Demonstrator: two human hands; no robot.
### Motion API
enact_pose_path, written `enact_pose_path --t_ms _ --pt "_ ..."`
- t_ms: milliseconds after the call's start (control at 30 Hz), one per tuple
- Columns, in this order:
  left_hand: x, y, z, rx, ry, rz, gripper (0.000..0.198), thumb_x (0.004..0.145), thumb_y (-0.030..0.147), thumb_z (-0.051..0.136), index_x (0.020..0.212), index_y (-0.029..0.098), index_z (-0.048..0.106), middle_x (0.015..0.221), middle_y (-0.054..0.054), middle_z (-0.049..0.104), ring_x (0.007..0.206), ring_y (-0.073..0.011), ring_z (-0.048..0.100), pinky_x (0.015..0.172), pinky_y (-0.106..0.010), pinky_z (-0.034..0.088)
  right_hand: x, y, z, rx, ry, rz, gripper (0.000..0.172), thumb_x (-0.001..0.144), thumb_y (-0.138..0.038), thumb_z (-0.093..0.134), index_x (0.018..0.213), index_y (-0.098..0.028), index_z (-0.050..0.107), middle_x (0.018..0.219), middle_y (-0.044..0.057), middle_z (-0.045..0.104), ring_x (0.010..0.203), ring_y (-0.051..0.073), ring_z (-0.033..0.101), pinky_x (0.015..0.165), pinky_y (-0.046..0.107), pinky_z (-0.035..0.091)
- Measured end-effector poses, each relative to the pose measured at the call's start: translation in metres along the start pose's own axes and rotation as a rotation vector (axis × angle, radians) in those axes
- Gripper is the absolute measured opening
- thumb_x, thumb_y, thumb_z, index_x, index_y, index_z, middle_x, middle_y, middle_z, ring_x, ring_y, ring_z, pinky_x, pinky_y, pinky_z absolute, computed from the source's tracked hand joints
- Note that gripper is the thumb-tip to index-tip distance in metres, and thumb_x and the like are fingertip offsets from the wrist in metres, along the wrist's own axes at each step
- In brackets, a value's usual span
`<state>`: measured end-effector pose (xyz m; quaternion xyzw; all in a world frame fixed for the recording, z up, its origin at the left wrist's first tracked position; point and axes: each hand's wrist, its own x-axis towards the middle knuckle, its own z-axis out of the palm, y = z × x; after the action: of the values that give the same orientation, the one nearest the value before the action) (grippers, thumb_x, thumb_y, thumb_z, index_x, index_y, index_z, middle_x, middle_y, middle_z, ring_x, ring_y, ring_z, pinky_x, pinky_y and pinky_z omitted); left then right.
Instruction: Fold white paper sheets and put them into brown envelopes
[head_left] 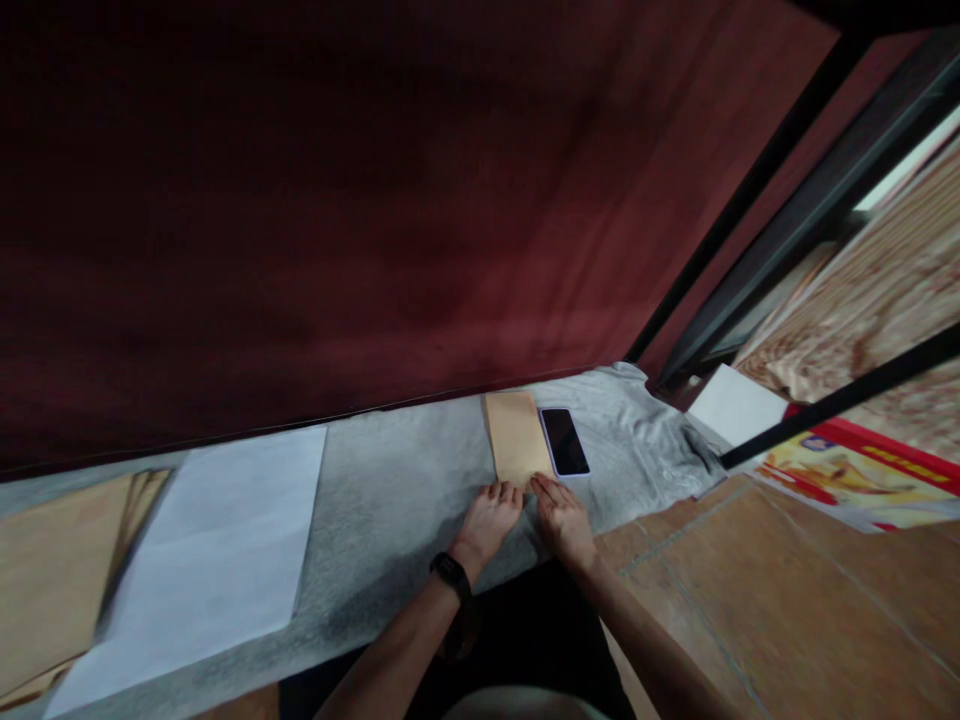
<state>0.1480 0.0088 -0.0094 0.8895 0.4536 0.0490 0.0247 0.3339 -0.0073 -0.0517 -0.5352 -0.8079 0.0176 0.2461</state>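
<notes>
While your left hand [491, 518] and right hand [564, 518] rest open, fingertips press the envelope [516, 440] at its near edge, seemingly to hold it flat on the counter [397, 480]. Phone [564, 441] just beside, 3 o'clock; paper [225, 540] well apart, 9 o'clock.

Dark red curtain [337, 200] fills the back, grey cloth over the bench [390, 500], brown tiled floor [787, 620] on the right, black bars [787, 170] slanting across dim daylight.
</notes>
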Motion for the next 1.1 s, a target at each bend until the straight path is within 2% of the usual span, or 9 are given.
enact_pose_path --t_ms 167,333,567,867,1100 --pt "-0.006 -0.001 0.005 -0.008 0.019 -0.007 0.025 0.091 0.002 0.052 0.111 0.016 0.061 0.108 -0.012 0.067 0.105 -0.0253 0.064 0.088 -0.036 0.050 -0.007 0.002 0.005 0.140 0.043 -0.003 0.056 0.095 -0.010 0.042 0.149 -0.023 0.050 0.146 0.010 0.059 0.136 0.024 0.054 0.112 0.045 0.049" --pt "-0.006 -0.004 0.007 -0.036 0.038 -0.037 0.022 0.093 0.006 0.051 0.109 0.018 0.061 0.105 -0.010 0.067 0.103 -0.0241 0.064 0.089 -0.037 0.050 -0.009 0.002 0.012 0.186 0.102 0.009 0.052 0.098 -0.014 0.041 0.148 -0.026 0.050 0.147 0.008 0.057 0.139 0.022 0.051 0.116 0.048 0.046" --pt "0.000 -0.005 0.006 -0.138 0.068 -0.203 0.019 0.098 0.013 0.048 0.108 0.020 0.062 0.113 -0.007 0.066 0.098 -0.0214 0.064 0.088 -0.035 0.051 -0.012 0.005 0.017 0.160 0.103 0.012 0.053 0.098 -0.013 0.042 0.150 -0.023 0.048 0.149 0.010 0.056 0.142 0.025 0.048 0.118 0.052 0.043" --pt "0.002 -0.005 0.014 -0.098 0.089 -0.182 0.025 0.097 0.010 0.047 0.116 0.018 0.061 0.114 -0.009 0.066 0.099 -0.0232 0.064 0.087 -0.038 0.053 -0.009 0.002 0.016 0.139 0.140 0.012 0.051 0.100 -0.013 0.040 0.149 -0.021 0.049 0.146 0.013 0.058 0.140 0.026 0.050 0.115 0.054 0.046" --pt "0.000 -0.001 0.001 -0.147 0.093 -0.235 0.022 0.101 0.022 0.049 0.118 0.020 0.063 0.116 -0.008 0.068 0.105 -0.0231 0.065 0.089 -0.036 0.053 -0.007 0.002 0.018 0.128 0.215 -0.012 0.053 0.099 -0.011 0.041 0.150 -0.023 0.048 0.146 0.011 0.057 0.140 0.025 0.049 0.114 0.053 0.047"
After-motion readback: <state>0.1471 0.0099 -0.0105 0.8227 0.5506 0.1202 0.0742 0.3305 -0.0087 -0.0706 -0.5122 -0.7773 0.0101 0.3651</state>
